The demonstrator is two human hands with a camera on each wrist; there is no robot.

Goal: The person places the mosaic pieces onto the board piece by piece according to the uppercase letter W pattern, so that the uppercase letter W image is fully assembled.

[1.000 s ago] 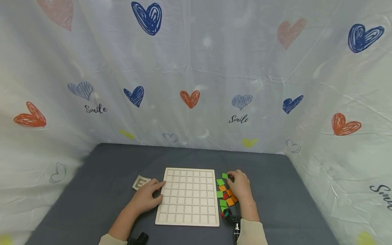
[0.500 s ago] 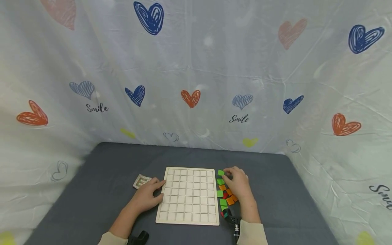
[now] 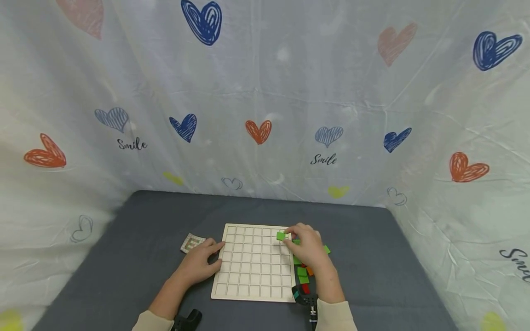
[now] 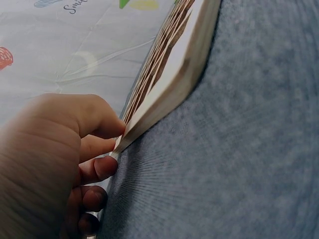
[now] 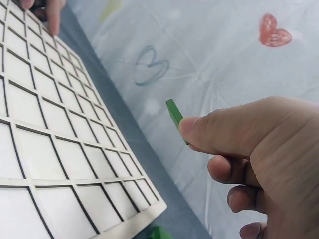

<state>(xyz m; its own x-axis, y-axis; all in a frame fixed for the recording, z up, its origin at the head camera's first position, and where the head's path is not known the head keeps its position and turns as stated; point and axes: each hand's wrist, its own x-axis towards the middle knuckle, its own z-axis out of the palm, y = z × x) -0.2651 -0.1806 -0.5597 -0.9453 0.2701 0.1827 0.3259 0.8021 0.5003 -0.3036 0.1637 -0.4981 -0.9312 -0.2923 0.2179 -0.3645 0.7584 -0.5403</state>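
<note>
A pale wooden grid board [image 3: 248, 266] lies flat on the table. At its left edge, my left hand [image 3: 198, 264] rests with thumb and forefinger spread apart, touching the rim; the left wrist view has the thumb [image 4: 102, 117] against that edge. Over the board's upper right corner, my right hand [image 3: 307, 246] pinches a green square tile [image 3: 280, 236] between thumb and fingers. In the right wrist view the green tile [image 5: 174, 115] is held edge-on, apart from the board [image 5: 55, 164]. All the visible cells hold no tile.
Beside the board's right edge lie loose green tiles [image 3: 302, 272], orange tiles [image 3: 310, 271] and a red tile [image 3: 305, 288], partly hidden by the right hand and wrist device [image 3: 304, 295]. A small patterned card [image 3: 191, 241] lies left of the board. A heart-printed curtain [image 3: 256, 161] surrounds the table.
My right hand has picked the farthest green tile off the table and carried it left, over the board's upper right corner. The left hand stays at the board's left edge.
</note>
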